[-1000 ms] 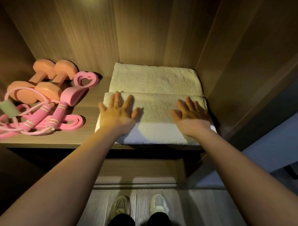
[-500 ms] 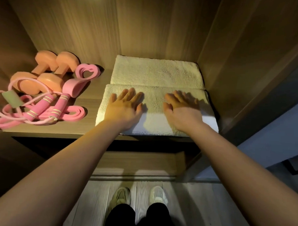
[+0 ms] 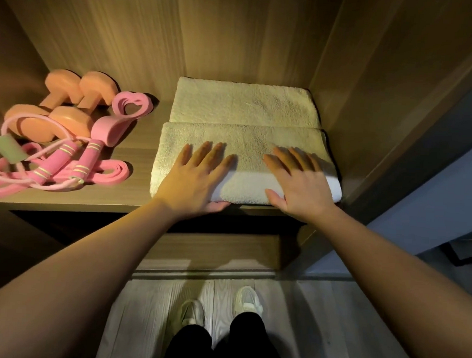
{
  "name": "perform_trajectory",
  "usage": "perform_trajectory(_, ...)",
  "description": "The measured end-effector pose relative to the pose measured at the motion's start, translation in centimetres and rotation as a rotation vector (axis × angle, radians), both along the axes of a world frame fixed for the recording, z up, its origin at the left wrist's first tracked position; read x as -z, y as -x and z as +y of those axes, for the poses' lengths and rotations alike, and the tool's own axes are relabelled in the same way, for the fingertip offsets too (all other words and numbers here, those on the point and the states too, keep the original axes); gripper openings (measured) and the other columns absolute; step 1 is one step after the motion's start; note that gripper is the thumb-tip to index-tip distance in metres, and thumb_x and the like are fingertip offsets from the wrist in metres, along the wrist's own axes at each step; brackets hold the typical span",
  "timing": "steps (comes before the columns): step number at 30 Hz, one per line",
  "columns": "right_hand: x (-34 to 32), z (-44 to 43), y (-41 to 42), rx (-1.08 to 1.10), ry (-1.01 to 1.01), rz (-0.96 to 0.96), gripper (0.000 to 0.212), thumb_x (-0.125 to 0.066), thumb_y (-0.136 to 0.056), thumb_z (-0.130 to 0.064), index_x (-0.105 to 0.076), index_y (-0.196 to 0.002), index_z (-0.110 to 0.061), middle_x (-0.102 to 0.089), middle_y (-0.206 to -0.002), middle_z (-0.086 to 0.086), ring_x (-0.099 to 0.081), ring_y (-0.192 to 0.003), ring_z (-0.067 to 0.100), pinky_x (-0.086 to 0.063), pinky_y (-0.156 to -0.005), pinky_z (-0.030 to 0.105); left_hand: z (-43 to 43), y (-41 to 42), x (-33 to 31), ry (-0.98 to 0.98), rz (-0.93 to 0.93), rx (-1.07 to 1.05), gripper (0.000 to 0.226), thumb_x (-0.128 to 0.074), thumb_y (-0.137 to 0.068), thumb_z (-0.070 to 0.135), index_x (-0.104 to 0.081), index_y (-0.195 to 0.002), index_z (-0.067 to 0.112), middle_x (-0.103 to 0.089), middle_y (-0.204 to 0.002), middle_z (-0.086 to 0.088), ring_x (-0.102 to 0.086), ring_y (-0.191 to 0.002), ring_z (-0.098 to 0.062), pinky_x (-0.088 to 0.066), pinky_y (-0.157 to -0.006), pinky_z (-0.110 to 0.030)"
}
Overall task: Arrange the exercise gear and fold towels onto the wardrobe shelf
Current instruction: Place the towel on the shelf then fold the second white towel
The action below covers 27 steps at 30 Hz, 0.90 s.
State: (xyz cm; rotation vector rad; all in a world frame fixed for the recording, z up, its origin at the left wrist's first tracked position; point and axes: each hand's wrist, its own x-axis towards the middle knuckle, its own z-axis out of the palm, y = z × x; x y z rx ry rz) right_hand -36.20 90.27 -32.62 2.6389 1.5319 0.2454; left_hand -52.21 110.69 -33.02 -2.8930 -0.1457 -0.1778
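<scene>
Pale plank floor underfoot; above it, the wooden wardrobe shelf (image 3: 143, 147). Left hand (image 3: 194, 179) and right hand (image 3: 299, 181) lie flat on the front towel (image 3: 244, 141), fingers spread, gripping nothing. They are probably smoothing it and squaring it to the shelf edge. Cream terry, thick fold, tidy. Behind and touching it lies a second folded towel (image 3: 243, 103). Pink and peach exercise gear (image 3: 67, 117) sits to the left.

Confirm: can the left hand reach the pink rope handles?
Likely yes: left hand rests on the front folded cream towel; only bare wooden shelf separates it from the pink rope handles.
</scene>
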Motion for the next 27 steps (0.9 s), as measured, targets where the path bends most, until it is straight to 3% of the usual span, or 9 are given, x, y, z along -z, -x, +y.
perform_trajectory(3, 0.1, 0.3, -1.0, 0.006, 0.04, 0.02, 0.079, -0.025, -0.084, -0.063, -0.038, -0.15, -0.021, -0.034, -0.156, 0.006, -0.032, -0.141, 0.036, -0.028, -0.112, 0.051, -0.1, -0.6, 0.4, -0.007, -0.016, -0.014, 0.096, -0.054, -0.079, 0.071, -0.031, -0.151, 0.012, -0.03, -0.154, -0.023, -0.034, -0.138, -0.045, -0.03, -0.107, -0.062)
perform_trajectory(11, 0.4, -0.1, -0.9, -0.016, 0.063, -0.008, 0.081, -0.029, -0.082, -0.064, -0.035, -0.15, -0.021, -0.032, -0.156, 0.008, -0.03, -0.141, 0.038, -0.025, -0.112, 0.054, 0.3, -0.6, 0.7, -0.013, 0.016, -0.022, 0.101, -0.051, -0.081, 0.071, -0.009, -0.156, 0.018, -0.013, -0.161, -0.017, -0.016, -0.147, -0.039, -0.017, -0.116, -0.058)
perform_trajectory(15, 0.1, -1.2, -1.1, -0.05, 0.068, -0.025, 0.085, -0.033, -0.078, -0.071, -0.028, -0.149, -0.026, -0.031, -0.156, 0.007, -0.031, -0.14, 0.038, -0.03, -0.109, 0.055, 0.4, -0.3, 0.5, 0.017, 0.004, -0.01, 0.102, -0.046, -0.079, 0.075, -0.005, -0.156, 0.023, -0.009, -0.162, -0.013, -0.011, -0.149, -0.035, -0.013, -0.117, -0.057)
perform_trajectory(19, -0.2, -1.0, -1.5, -0.056, 0.11, 0.005, 0.094, -0.033, -0.074, -0.079, 0.0, -0.15, -0.035, -0.011, -0.162, 0.005, -0.013, -0.148, 0.035, -0.022, -0.113, 0.059, 0.0, -0.7, 0.2, 0.033, -0.008, -0.033, 0.108, -0.049, -0.074, 0.079, 0.001, -0.156, 0.028, -0.002, -0.163, -0.01, -0.004, -0.15, -0.033, -0.011, -0.116, -0.061)
perform_trajectory(22, 0.1, -0.5, -2.3, -0.051, 0.133, 0.063, 0.106, -0.059, -0.076, -0.065, 0.018, -0.146, -0.043, 0.012, -0.163, -0.001, 0.007, -0.15, 0.032, -0.009, -0.116, 0.062, 0.4, -1.3, 0.2, 0.051, 0.009, -0.06, 0.112, -0.053, -0.072, 0.078, 0.008, -0.154, 0.032, 0.003, -0.164, -0.009, -0.003, -0.15, -0.034, -0.014, -0.115, -0.062)
perform_trajectory(27, 0.1, 0.3, -3.0, -0.006, 0.122, 0.115, 0.111, -0.07, -0.078, -0.046, 0.019, -0.144, -0.048, 0.014, -0.162, -0.006, 0.008, -0.149, 0.03, -0.007, -0.117, 0.06, 1.2, -2.6, 0.5, -0.003, 0.025, -0.058, 0.11, -0.055, -0.072, 0.076, 0.005, -0.152, 0.031, -0.009, -0.161, -0.012, -0.014, -0.147, -0.036, -0.022, -0.112, -0.058)
